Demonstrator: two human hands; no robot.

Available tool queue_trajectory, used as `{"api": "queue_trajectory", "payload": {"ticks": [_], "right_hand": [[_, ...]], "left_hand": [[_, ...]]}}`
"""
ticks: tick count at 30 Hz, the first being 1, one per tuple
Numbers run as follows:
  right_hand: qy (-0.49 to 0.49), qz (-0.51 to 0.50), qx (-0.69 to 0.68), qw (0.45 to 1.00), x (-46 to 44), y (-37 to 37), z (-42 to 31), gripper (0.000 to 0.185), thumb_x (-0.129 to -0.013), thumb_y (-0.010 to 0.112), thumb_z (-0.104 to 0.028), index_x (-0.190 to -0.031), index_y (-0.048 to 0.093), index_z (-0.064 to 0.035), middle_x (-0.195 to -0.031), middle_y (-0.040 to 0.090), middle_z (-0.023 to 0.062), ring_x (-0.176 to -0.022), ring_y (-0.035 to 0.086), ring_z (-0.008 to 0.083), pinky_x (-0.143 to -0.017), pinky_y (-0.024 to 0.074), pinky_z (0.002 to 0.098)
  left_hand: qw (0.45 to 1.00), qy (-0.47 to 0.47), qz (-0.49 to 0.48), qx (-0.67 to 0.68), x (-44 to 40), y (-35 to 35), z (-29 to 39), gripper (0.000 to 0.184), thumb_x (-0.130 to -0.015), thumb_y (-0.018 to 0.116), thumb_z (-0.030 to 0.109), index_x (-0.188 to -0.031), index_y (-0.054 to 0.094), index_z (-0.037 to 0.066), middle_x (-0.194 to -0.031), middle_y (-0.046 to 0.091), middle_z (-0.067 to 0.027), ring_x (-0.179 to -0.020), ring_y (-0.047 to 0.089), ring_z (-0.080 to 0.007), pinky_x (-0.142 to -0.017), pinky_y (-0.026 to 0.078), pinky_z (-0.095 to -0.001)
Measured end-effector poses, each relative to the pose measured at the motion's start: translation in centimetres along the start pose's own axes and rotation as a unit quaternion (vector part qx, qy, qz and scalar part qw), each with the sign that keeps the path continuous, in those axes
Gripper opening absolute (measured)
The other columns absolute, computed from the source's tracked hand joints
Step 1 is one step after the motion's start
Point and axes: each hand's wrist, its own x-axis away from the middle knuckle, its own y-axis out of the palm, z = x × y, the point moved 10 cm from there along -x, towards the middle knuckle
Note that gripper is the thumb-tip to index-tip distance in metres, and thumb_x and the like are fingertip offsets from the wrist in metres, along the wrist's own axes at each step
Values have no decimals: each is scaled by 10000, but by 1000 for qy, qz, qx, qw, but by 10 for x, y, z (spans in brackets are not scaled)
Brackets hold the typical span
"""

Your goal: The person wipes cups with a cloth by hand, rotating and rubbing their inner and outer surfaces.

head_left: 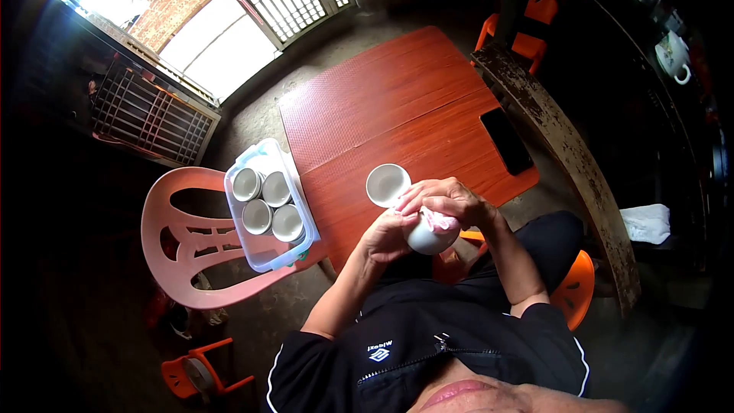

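Observation:
A white cup (430, 238) is held above the near edge of the red-brown table (382, 99). My left hand (388, 235) grips the cup from its left side. Over the cup's top, my right hand (443, 197) is closed on a pink and white cloth (441, 220), which lies against the cup. Another white cup (388, 185) stands upright on the table just beyond my hands. To the left, a clear plastic bin (265, 260) holds several white cups (258, 216), some of them stacked.
A pink chair (164, 260) is under and beside the bin. On the table's right side lies a black phone (505, 140). A worn wooden bench (566, 138) runs along the right. Orange chairs (540, 4) and a white cloth (647, 223) are farther out.

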Motion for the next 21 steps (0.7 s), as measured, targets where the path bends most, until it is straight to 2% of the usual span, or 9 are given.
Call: {"api": "queue_trajectory", "payload": {"ticks": [1, 3, 5, 7, 11, 15, 17, 18, 21], "right_hand": [[-41, -12, 20, 999, -3, 2, -10, 384, -896, 398, -226, -1001, 637, 56, -1117, 610, 181, -1102, 547, 271, -967, 403, 363], [-115, 183, -7, 976, 8, -21, -1, 371, -927, 382, -226, -1029, 614, 45, -1111, 610, 185, -1130, 532, 288, -991, 389, 364], [-152, 390, 31, 908, 25, -23, -6, 382, -966, 370, -272, -1158, 537, 12, -1163, 588, 170, -1134, 529, 274, -999, 384, 367], [-56, 487, -93, 867, 34, -25, 34, 406, -959, 395, -308, -1170, 539, 8, -1188, 579, 156, -1109, 542, 255, -965, 413, 354], [85, 246, -142, 955, 16, -37, 50, 467, -909, 449, -375, -1159, 575, -1, -1154, 597, 133, -1065, 561, 211, -933, 433, 325], [19, 483, -425, 765, 37, -26, 76, 460, -931, 400, -373, -1210, 548, -37, -1150, 594, 88, -1046, 563, 217, -940, 436, 329], [52, 408, -499, 763, 35, -20, 82, 459, -939, 381, -375, -1211, 547, -44, -1096, 611, 70, -995, 580, 198, -892, 475, 338], [61, 361, -462, 808, 34, -24, 78, 450, -933, 397, -363, -1206, 550, -40, -1109, 610, 77, -982, 589, 203, -878, 485, 333], [57, 197, -339, 918, 24, -33, 57, 432, -865, 494, -333, -1096, 594, 19, -1096, 632, 133, -980, 613, 219, -853, 502, 335]], "left_hand": [[1000, 22, 10, -7, 2, -2, 1, 665, -778, 698, 118, -1329, 332, 49, -1262, 472, -149, -1197, 491, -282, -988, 441, -471], [995, 49, 20, 85, 3, 0, 10, 670, -793, 687, 130, -1344, 315, 45, -1283, 464, -140, -1198, 489, -284, -990, 439, -474], [989, 135, 51, 21, -2, -15, 23, 572, -826, 656, 143, -1317, 387, 26, -1260, 508, -121, -1162, 517, -273, -968, 455, -433], [974, 194, 84, -78, -4, -23, 20, 501, -828, 655, 123, -1271, 447, 16, -1179, 570, -106, -1101, 553, -238, -933, 467, -388], [957, 143, 112, -226, 0, -14, 11, 368, -807, 652, 35, -1152, 549, -44, -1093, 613, -114, -1000, 602, -191, -889, 471, -336], [920, 194, 123, -318, -10, -9, 18, 230, -810, 650, 9, -1030, 609, -44, -891, 660, -67, -823, 619, -141, -743, 501, -272], [758, 281, 83, -583, -3, 10, 14, 152, -830, 612, -38, -982, 603, -36, -879, 636, -25, -792, 565, -93, -695, 490, -273], [752, 264, 86, -597, -5, 11, 8, 117, -842, 586, -54, -955, 594, -27, -848, 620, -19, -779, 533, -83, -674, 481, -270], [932, 79, 141, -325, -2, 1, -1, 293, -814, 667, 78, -1067, 587, -46, -949, 643, -78, -869, 616, -159, -784, 499, -295]]}}
